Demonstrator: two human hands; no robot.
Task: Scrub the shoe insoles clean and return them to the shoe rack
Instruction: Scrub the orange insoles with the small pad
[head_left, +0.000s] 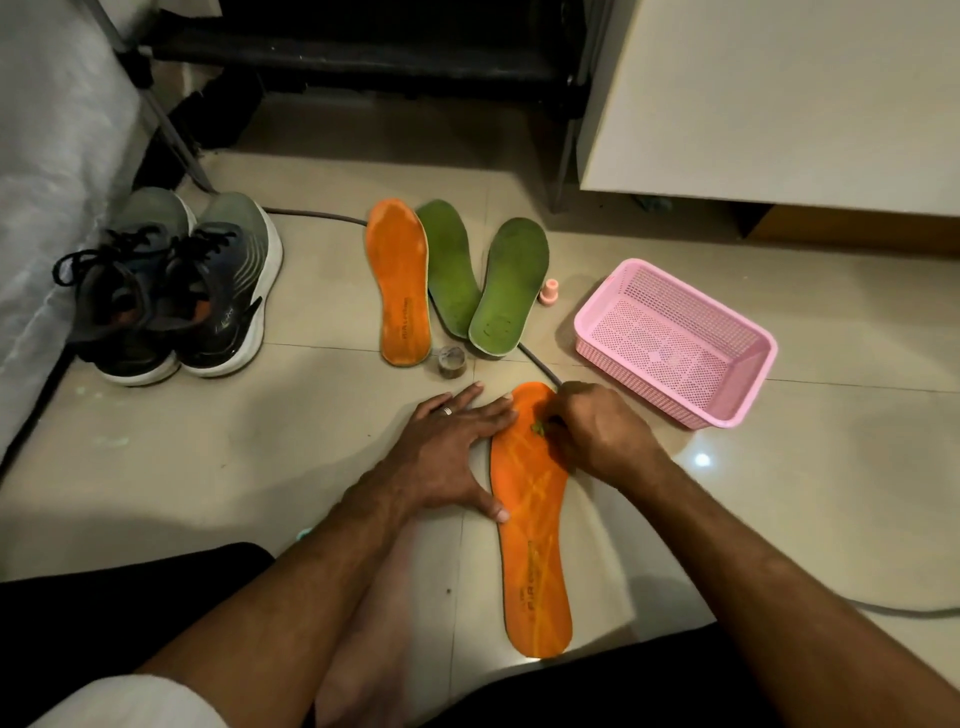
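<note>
Low in the middle of the frame, the left hand lies spread flat on the orange insole to pin it to the floor — while the right hand, curled around a small green scrubber, works the toe end.

Dim warm indoor light; small glare spot on floor tile; wide-angle bending at edges; corners dark, soft.

Four flat insoles on floor: orange insoles, green insoles
</note>
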